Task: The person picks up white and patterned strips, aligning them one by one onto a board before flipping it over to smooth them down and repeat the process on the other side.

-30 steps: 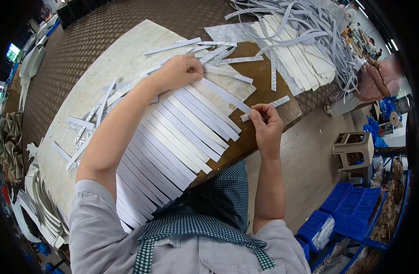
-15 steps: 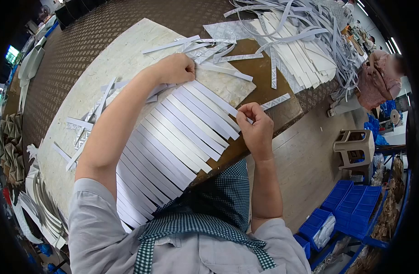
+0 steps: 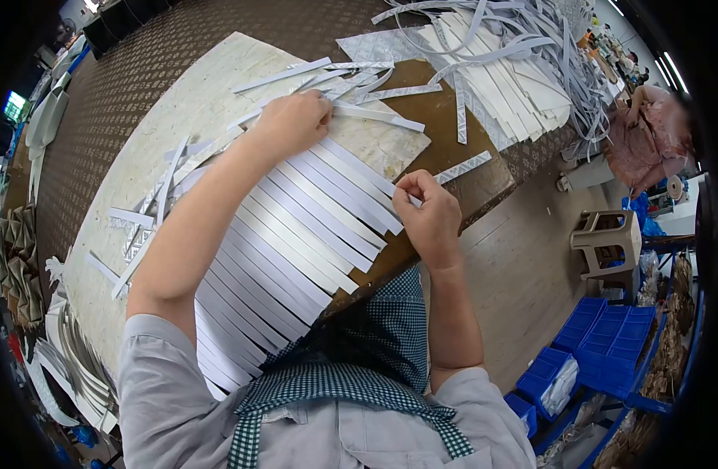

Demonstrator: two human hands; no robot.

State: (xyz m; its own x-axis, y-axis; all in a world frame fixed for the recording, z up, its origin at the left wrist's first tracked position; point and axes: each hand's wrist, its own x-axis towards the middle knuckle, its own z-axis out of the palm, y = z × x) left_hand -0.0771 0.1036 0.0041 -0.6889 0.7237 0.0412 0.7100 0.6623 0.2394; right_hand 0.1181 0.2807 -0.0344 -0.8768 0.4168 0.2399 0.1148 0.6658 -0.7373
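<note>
Strip [image 3: 363,166] is pinched by right hand [image 3: 428,219]; left hand [image 3: 294,123], at its far end, I cannot tell. Uneven pulling could skew neighbouring strips [image 3: 303,223] left of right hand.

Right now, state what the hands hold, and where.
A white strip: right hand pinching one end; left hand at the other, its grip hidden.

Both hands [image 3: 292,121] [image 3: 431,215] apart, fingers [image 3: 411,184] curled.
</note>
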